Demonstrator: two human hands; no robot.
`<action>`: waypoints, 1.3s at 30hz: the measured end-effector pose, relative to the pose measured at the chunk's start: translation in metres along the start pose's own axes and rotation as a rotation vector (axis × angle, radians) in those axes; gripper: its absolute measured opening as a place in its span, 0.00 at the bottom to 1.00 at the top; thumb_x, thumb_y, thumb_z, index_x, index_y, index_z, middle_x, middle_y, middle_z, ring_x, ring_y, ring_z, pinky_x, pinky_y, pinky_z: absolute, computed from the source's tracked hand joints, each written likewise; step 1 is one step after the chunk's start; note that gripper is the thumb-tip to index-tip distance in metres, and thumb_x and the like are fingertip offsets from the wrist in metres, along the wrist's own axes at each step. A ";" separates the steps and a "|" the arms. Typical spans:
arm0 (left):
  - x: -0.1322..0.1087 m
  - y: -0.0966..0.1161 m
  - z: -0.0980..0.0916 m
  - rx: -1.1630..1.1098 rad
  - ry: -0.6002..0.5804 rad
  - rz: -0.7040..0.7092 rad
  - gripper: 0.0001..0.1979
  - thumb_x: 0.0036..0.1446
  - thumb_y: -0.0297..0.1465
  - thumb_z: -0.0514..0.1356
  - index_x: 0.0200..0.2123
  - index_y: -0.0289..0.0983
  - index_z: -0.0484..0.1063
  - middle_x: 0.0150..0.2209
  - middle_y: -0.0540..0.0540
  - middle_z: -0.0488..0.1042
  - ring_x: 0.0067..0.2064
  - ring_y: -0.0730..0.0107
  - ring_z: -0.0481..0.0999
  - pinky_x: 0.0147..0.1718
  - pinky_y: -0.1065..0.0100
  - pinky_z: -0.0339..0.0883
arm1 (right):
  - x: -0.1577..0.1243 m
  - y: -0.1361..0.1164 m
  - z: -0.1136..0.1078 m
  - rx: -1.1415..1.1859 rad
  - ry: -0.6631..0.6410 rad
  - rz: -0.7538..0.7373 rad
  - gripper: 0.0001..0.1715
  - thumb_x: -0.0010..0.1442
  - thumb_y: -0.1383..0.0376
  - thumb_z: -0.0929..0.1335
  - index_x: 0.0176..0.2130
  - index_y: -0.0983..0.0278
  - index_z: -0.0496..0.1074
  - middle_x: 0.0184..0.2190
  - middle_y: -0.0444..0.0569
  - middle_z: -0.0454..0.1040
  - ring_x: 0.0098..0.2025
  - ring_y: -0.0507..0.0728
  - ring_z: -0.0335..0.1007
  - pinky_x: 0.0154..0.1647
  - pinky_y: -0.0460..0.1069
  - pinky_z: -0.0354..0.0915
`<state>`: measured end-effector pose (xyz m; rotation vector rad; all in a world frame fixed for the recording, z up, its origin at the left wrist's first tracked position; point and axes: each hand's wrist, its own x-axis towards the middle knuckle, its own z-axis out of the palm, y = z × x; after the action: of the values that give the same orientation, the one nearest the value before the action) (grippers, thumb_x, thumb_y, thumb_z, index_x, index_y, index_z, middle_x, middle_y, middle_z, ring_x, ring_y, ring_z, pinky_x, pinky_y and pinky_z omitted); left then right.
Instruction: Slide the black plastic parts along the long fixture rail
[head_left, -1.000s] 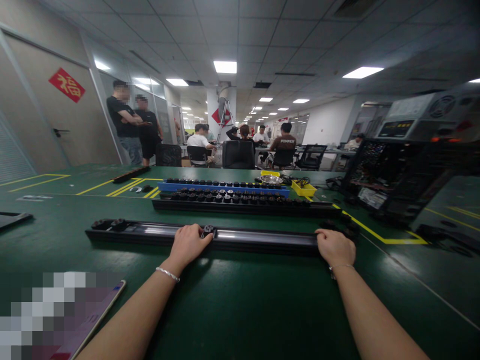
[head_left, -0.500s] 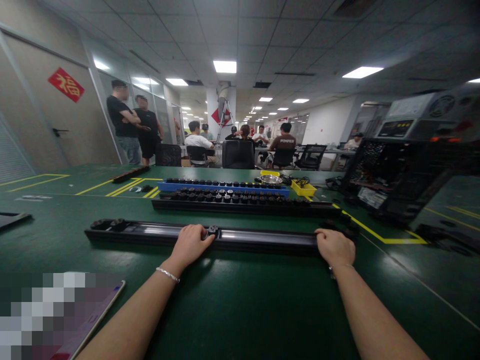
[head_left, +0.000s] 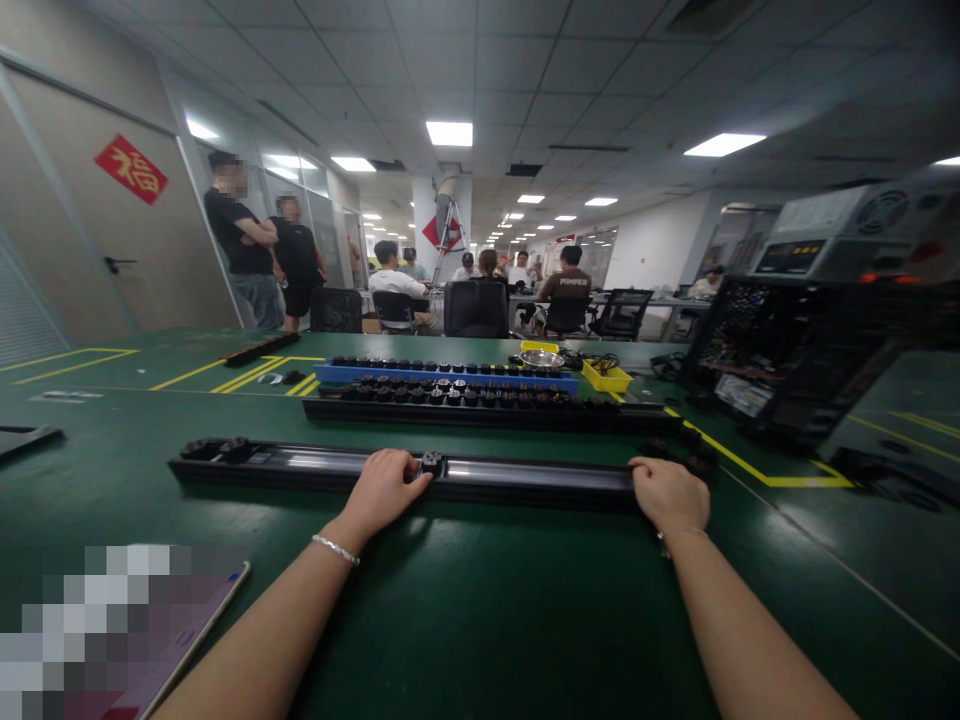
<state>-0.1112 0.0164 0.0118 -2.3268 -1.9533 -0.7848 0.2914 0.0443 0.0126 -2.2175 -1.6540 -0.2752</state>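
A long black rail (head_left: 525, 478) with a shiny groove lies across the green table (head_left: 480, 610) in front of me. My left hand (head_left: 382, 488) rests on its middle, fingers closed on a small black slider (head_left: 430, 462) sitting in the groove. My right hand (head_left: 670, 493) is curled over the rail's right end, gripping it. Two more black sliders (head_left: 225, 447) sit at the rail's left end.
Behind the near rail lie a black rail (head_left: 487, 405) and a blue rail (head_left: 442, 373), both full of black sliders. Yellow bins (head_left: 609, 377) and a metal bowl (head_left: 541, 357) stand further back. An open computer case (head_left: 795, 350) is at right. A phone (head_left: 150, 640) lies near left. People sit and stand beyond.
My left hand has pushed the small black slider slightly to the right along the groove. My right hand and the rail have stayed put.
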 end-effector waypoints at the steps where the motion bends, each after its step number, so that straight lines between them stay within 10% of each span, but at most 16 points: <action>1: 0.000 0.000 0.000 -0.003 0.001 0.011 0.13 0.52 0.42 0.55 0.29 0.38 0.68 0.33 0.45 0.73 0.40 0.61 0.71 0.44 0.61 0.60 | 0.000 0.000 0.000 0.001 0.002 -0.002 0.24 0.56 0.64 0.54 0.39 0.56 0.76 0.44 0.44 0.74 0.47 0.57 0.66 0.42 0.53 0.59; 39: 0.000 -0.002 0.003 -0.093 0.068 0.220 0.06 0.51 0.34 0.60 0.31 0.39 0.74 0.35 0.47 0.76 0.47 0.61 0.70 0.49 0.57 0.61 | 0.002 0.004 0.008 0.015 0.027 -0.012 0.24 0.56 0.63 0.55 0.39 0.57 0.76 0.44 0.45 0.75 0.46 0.58 0.66 0.41 0.53 0.59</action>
<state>-0.1116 0.0173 0.0085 -2.4744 -1.6311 -0.9393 0.2959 0.0485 0.0058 -2.1842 -1.6505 -0.2932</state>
